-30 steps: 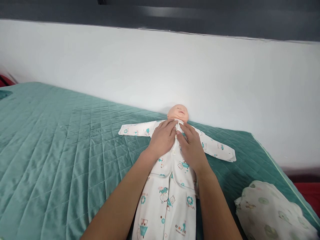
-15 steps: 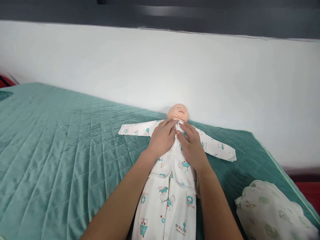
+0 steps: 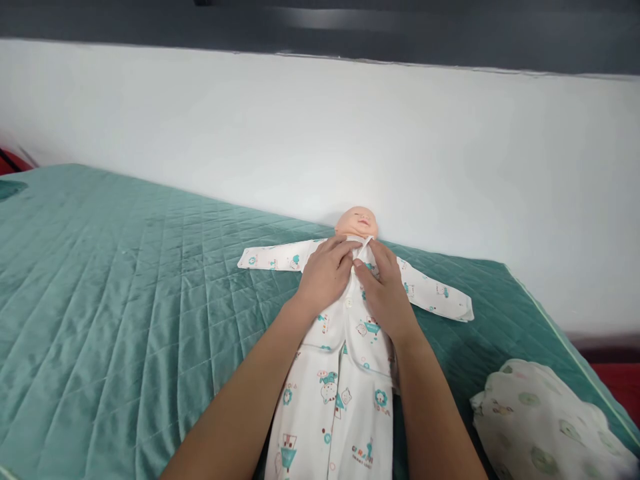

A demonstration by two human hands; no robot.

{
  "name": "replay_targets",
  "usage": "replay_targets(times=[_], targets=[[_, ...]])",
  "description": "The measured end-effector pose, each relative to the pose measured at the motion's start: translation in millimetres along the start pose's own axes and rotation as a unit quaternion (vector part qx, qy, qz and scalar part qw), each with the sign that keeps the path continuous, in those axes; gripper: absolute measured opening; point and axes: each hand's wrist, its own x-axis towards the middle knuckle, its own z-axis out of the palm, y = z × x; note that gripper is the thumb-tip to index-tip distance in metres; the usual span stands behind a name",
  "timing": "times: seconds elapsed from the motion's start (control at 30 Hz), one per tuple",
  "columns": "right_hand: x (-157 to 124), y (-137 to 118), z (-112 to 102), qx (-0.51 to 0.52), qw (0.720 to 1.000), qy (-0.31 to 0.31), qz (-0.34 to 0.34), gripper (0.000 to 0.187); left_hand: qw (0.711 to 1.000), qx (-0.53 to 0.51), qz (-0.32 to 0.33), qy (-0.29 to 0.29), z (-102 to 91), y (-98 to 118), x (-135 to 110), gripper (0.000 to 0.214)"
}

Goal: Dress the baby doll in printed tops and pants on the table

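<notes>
Just below the doll's head (image 3: 357,222), the printed jacket (image 3: 345,321) lay under left hand (image 3: 326,272) and right hand (image 3: 384,283), both half-curled, firm hold indeterminable, step judged as working the collar (image 3: 365,248), next move apparently calling for a fine pinch there.

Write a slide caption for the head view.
Left hand and right hand on the white printed top of a doll lying on a green quilted cover.

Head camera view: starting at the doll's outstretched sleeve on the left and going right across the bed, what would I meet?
Doll's outstretched sleeve → left hand's grip → right hand's grip → the other sleeve → bunched white printed cloth.
</notes>
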Motion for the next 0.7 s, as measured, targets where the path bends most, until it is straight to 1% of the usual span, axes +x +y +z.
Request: replay_targets(times=[0.13, 0.27, 0.37, 0.5, 0.63, 0.7], targets=[[-0.8, 1.3, 0.7, 0.018, 1.000, 0.010, 0.008, 0.058, 1.000, 0.003, -0.005, -0.001, -0.3, 0.5, -1.2, 0.038], [-1.8, -0.8, -0.1, 0.027, 0.999, 0.013, 0.012, 0.056, 0.999, 0.023, -0.026, -0.017, -0.5, 2.2, -1.1, 0.041], [-1.7, -1.5, -0.2, 0.033, 0.999, 0.018, 0.013, 0.054, 0.999, 0.023, -0.037, -0.018, -0.3, 3.3, -0.4, 0.043], [-1.2, 1.3, 0.1, 0.057, 0.998, 0.024, 0.024, 0.049, 0.999, -0.004, -0.033, -0.004, -0.7, 2.7, 0.2, 0.041], [-0.2, 4.2, -2.4, 0.108, 0.993, 0.045, 0.034, 0.040, 0.998, -0.060, -0.006, 0.011, -3.8, 3.6, -1.1, 0.034], [0.2, 4.4, -3.8, 0.117, 0.991, 0.057, 0.041, 0.036, 0.996, -0.086, -0.012, 0.013, -6.5, 6.1, -2.8, 0.032]])
